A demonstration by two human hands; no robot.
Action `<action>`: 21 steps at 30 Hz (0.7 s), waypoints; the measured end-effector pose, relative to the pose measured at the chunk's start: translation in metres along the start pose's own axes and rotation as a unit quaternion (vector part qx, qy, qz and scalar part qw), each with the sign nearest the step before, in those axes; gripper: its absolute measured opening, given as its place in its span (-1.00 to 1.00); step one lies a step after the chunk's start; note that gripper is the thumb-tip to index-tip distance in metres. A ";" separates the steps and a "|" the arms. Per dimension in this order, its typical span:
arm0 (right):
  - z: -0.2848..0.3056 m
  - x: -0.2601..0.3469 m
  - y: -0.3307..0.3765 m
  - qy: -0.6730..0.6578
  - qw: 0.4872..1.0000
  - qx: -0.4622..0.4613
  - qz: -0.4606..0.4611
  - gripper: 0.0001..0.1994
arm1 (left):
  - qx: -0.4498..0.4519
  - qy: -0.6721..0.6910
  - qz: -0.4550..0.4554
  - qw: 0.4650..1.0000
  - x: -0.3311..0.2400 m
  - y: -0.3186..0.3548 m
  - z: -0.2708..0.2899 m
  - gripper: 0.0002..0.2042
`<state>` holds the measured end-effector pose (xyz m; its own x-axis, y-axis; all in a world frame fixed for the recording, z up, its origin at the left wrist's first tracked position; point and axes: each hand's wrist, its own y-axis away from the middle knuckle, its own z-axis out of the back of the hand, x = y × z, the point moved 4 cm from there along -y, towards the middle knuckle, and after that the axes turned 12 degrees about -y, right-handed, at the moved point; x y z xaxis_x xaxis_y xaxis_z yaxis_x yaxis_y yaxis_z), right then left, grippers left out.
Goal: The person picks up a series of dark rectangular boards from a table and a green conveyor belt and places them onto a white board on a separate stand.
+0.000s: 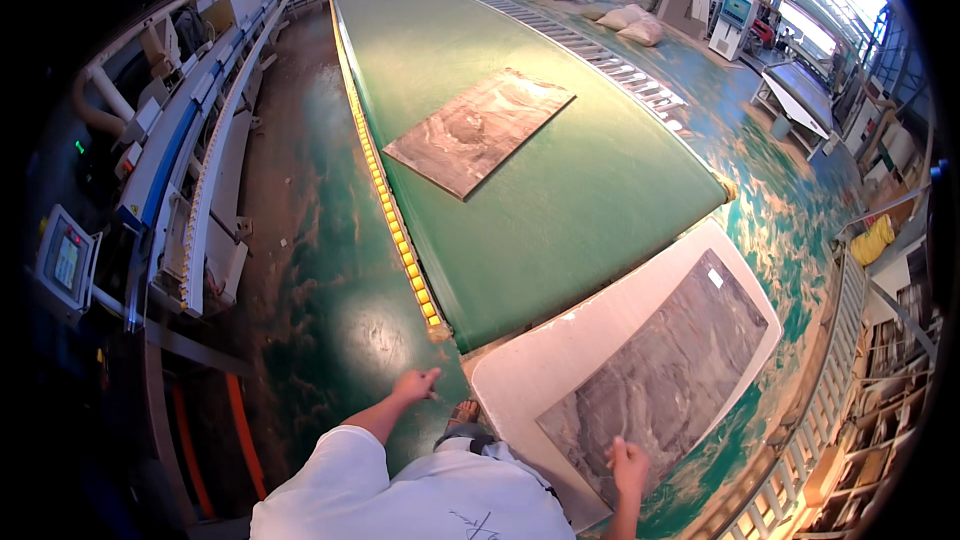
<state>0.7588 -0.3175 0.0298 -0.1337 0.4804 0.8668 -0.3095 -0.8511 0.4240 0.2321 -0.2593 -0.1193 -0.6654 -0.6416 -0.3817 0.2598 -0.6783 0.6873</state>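
Note:
My left hand [417,384] hangs over the floor by the near left corner of the green conveyor belt. Its fingers are a little apart, with nothing in them. Over the near end of a brown marbled board [680,350] is my right hand [628,462], fingers loosely curled and nothing visible in them; whether it touches the board I cannot tell. That board, with a small white label at its far end, lies on a pale rounded-corner table [530,365]. A second marbled board [480,130] rests slantwise on the green belt [560,230].
Yellow rollers [408,250] edge the belt's left side; a roller track [600,55] follows its right. At left stand a long machine [205,130] and a control screen [68,258]. A railing-like rack [810,430] is at right, and sacks [632,24] lie farther off.

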 end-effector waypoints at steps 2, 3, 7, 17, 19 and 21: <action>-0.048 0.022 -0.014 -0.053 0.996 0.044 0.060 -0.80 | -0.040 -0.066 0.056 0.995 0.054 -0.016 0.008 -0.63; -0.075 0.037 -0.017 -0.050 0.986 0.034 0.158 -0.81 | -0.131 -0.062 0.039 0.989 0.078 -0.021 0.006 -0.69; -0.154 0.069 -0.052 0.070 0.976 0.179 0.102 -0.65 | -0.228 -0.132 0.063 0.963 0.150 -0.019 -0.001 -0.73; -0.286 0.076 -0.148 -0.144 0.960 0.196 -0.137 -0.60 | 0.007 0.022 0.108 0.994 0.169 -0.040 0.055 -0.63; -0.297 0.068 -0.162 -0.149 0.964 0.159 -0.151 -0.60 | -0.035 0.029 0.089 0.995 0.168 -0.047 0.067 -0.62; -0.308 0.072 -0.166 -0.163 0.965 0.125 -0.163 -0.61 | -0.093 0.064 0.067 0.991 0.187 -0.064 0.071 -0.61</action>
<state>0.5106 -0.0765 -0.0591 0.2492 0.6742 0.6952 -0.0419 -0.7097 0.7033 0.0415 -0.3112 -0.1908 -0.5254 -0.7621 -0.3784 0.4727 -0.6311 0.6150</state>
